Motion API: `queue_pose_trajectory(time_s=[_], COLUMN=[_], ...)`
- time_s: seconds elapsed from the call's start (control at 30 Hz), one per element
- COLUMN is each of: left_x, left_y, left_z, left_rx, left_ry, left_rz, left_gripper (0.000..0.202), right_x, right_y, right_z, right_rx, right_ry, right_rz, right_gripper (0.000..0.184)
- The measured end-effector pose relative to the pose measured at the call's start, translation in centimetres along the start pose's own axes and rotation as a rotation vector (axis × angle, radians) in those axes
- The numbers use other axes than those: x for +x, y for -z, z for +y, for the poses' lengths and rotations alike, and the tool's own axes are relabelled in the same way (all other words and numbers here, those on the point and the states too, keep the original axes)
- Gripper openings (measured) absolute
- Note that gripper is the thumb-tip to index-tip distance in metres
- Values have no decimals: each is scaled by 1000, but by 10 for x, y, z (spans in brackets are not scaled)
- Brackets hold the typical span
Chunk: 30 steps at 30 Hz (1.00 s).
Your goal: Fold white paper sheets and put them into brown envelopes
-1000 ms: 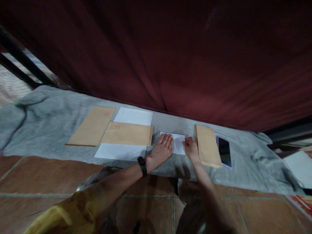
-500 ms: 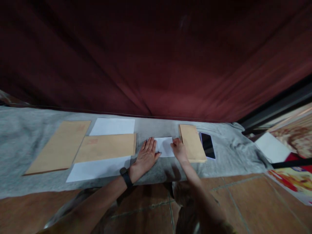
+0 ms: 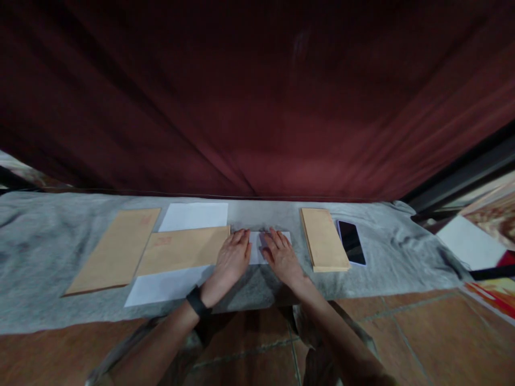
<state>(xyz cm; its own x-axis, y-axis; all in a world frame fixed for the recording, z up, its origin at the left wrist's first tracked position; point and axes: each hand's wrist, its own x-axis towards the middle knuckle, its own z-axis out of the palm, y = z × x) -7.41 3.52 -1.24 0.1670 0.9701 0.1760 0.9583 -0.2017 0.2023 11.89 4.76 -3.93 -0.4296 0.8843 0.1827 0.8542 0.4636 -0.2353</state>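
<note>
A small folded white paper [image 3: 257,256] lies flat on the grey cloth [image 3: 265,292] in front of me, partly covered by both hands. My left hand [image 3: 233,254] rests over its left end, fingers stretched forward, beside a stack of brown envelopes [image 3: 181,251]. On the right part of the paper lies my right hand [image 3: 282,258], palm down, with its fingers extended and slightly apart. Neither hand is wrapped around anything.
Under the left envelopes, white sheets [image 3: 169,287] stick out. Further left is a larger brown envelope [image 3: 115,252]. More brown envelopes [image 3: 325,241] and a phone [image 3: 351,242] lie to the right. A dark red curtain [image 3: 257,134] hangs behind.
My right hand has gone from curled at the paper's right edge to lying flat on top of it. My left hand has slid to the paper's left end. The view has shifted slightly.
</note>
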Motion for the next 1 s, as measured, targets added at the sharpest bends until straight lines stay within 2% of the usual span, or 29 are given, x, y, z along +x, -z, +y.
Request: queue_pose_trajectory(time_s=[0.1, 0.17, 0.27, 0.37, 0.5, 0.7, 0.77, 0.87, 1.0], left_x=[7, 9, 9, 6, 4, 6, 7, 9, 10], left_y=[14, 18, 19, 19, 22, 33, 34, 34, 34], left_z=[-33, -54, -75, -87, -95, -93, -92, -90, -88], left_rx=[-14, -26, -24, -10, -7, 32, 36, 50, 47], left_ry=[130, 156, 205, 216, 131, 199, 196, 206, 201], left_rz=[-9, -137, -340, -416, -496, -554, -551, -532, -518], left_gripper=[49, 60, 88, 100, 111, 125, 127, 130, 132], right_x=[-3, -3, -2, 0, 3, 14, 20, 28, 41], right_y=[-6, -7, -5, -2, 3, 4, -1, -10, -22], right_z=[-1, 0, 1, 0, -1, -9, -19, -39, -66], right_rx=[-15, -19, -13, 1, 51, 303, 460, 646, 704], right_ry=[28, 27, 21, 11, -18, -63, -69, -110, -203], right_rz=[-56, -70, -77, -80, -76, 55, 94, 77, 44], right_gripper=[49, 50, 50, 50, 45, 34, 32, 30, 26])
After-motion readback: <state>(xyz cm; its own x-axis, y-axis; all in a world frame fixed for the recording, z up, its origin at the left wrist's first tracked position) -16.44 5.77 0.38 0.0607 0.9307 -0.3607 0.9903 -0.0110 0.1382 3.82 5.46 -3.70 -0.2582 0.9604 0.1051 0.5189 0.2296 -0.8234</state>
